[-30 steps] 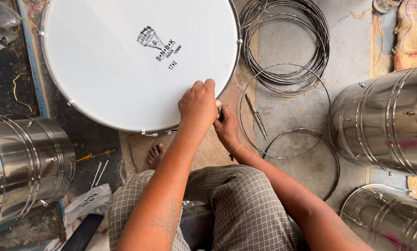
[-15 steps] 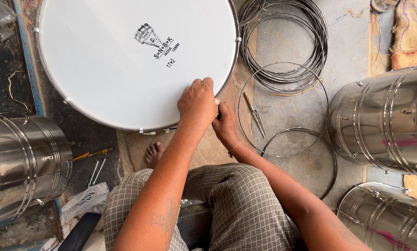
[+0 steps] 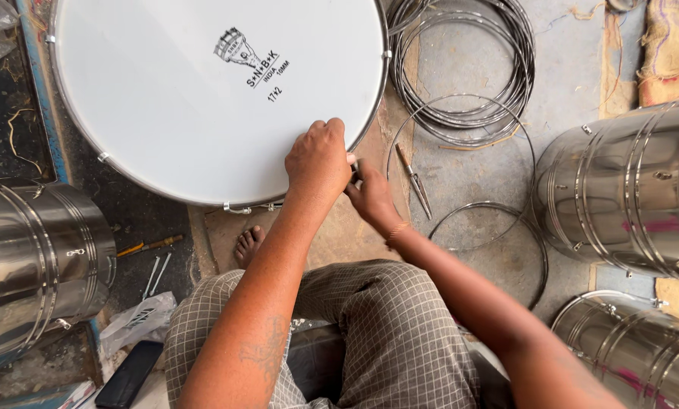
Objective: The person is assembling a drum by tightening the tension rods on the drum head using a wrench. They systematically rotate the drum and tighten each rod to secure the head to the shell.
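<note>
A large drum [image 3: 203,98] with a white head is seen lying flat on the floor, filling the upper left of the view. At about four o'clock on its metal rim [image 3: 373,113], the left hand [image 3: 318,160] is laid over the edge, fingers curled down and closed against the hoop. The right hand [image 3: 370,195] is tucked just beneath and beside it, at the drum's side wall; its fingers appear closed around something small and dark, but what is gripped cannot be told.

The step in hand is judged to be work on a rim fitting at that spot, with the drum steadied by the left hand. The next move would call for firm pressure on the hoop while the fitting is worked.

Pliers [image 3: 414,180] lie on the concrete just past the right hand, at three o'clock from it, inside a loose wire ring [image 3: 460,106]. A coil of wire hoops [image 3: 460,68] lies at one o'clock, and steel drum shells [image 3: 627,189] stand at the right.
</note>
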